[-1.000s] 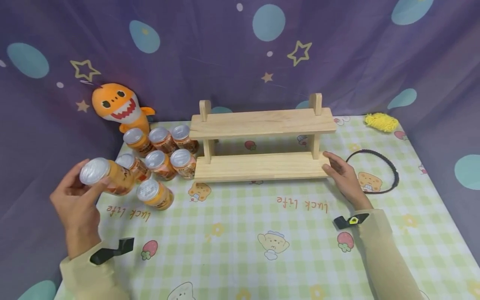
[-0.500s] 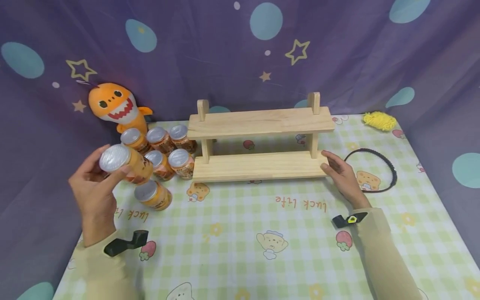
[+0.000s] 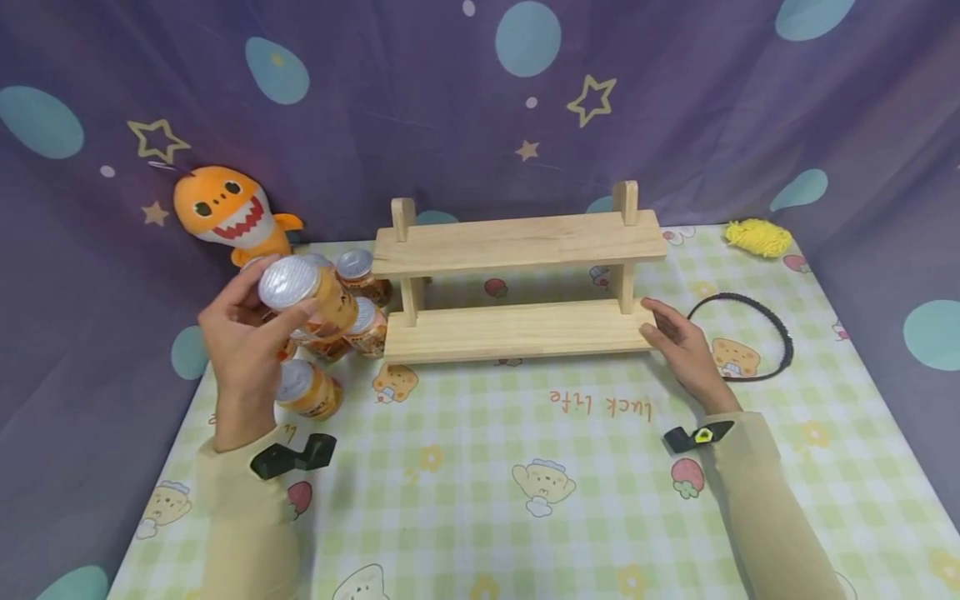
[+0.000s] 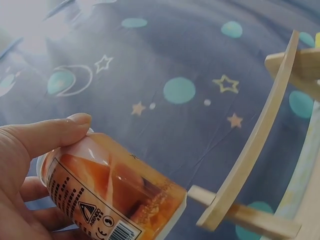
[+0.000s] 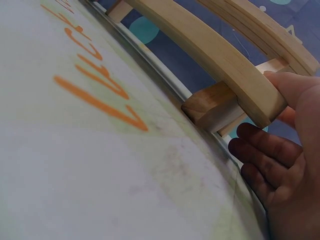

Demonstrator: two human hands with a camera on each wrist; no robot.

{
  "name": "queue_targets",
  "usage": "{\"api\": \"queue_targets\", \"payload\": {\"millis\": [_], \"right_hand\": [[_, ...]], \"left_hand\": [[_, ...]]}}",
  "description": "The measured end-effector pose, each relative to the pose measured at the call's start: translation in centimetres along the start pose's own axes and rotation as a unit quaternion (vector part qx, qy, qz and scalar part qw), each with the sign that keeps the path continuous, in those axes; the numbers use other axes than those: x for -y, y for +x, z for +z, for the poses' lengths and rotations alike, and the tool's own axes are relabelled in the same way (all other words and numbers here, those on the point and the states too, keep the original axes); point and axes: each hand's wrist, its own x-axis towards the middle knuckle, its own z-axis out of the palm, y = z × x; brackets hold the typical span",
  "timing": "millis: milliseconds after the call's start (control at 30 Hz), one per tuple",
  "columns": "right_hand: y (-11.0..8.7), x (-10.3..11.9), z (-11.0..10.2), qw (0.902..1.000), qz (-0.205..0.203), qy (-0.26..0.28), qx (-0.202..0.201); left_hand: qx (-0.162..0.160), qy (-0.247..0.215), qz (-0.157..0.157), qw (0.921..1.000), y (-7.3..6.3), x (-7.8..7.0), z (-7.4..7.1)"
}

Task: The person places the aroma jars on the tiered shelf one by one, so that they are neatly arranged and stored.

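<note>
My left hand (image 3: 243,358) grips an orange-labelled can (image 3: 322,300) with a silver lid, tilted and held in the air above other cans. In the left wrist view, the thumb lies along the upper side of this can (image 4: 115,185), and a barcode shows on its label. A two-tier wooden shelf (image 3: 517,329) stands in the middle of the table. With my right hand (image 3: 686,354) I hold the right end of its lower board. The right wrist view has the thumb over the board end (image 5: 255,95) and the other fingers curled by its underside.
Similar cans (image 3: 367,327) stand left of the shelf, partly hidden by my left hand; one can (image 3: 311,392) stands nearer me. An orange shark plush (image 3: 225,208) sits behind them. On the right lie a black headband-like loop (image 3: 786,342) and a yellow fuzzy bundle (image 3: 757,238).
My left hand has carried the can rightward and slightly up, towards the shelf, now covering more of the standing cans. The right hand stays at the shelf's end.
</note>
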Motion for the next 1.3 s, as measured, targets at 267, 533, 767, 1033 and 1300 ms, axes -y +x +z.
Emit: {"api": "queue_targets", "payload": {"millis": [267, 533, 767, 1033, 1300], "right_hand": [[0.0, 0.0, -0.1, 1.0, 0.005, -0.006, 0.001], [-0.1, -0.1, -0.1, 1.0, 0.003, 0.006, 0.001], [-0.2, 0.3, 0.0, 0.9999, 0.004, 0.01, 0.002], [-0.1, 0.5, 0.0, 1.0, 0.001, 0.006, 0.008], [-0.1, 0.5, -0.1, 0.9999, 0.006, 0.008, 0.011]], "left_hand": [[0.029, 0.042, -0.014, 0.9986, 0.1, 0.6, 2.8], [0.057, 0.037, -0.038, 0.9969, 0.4, 1.5, 5.8], [0.088, 0.033, -0.03, 0.9951, 0.7, 2.4, 7.9], [0.12, 0.044, -0.018, 0.9916, 0.9, 3.0, 9.7], [0.12, 0.054, -0.025, 0.991, 1.1, 3.2, 11.7]]}}
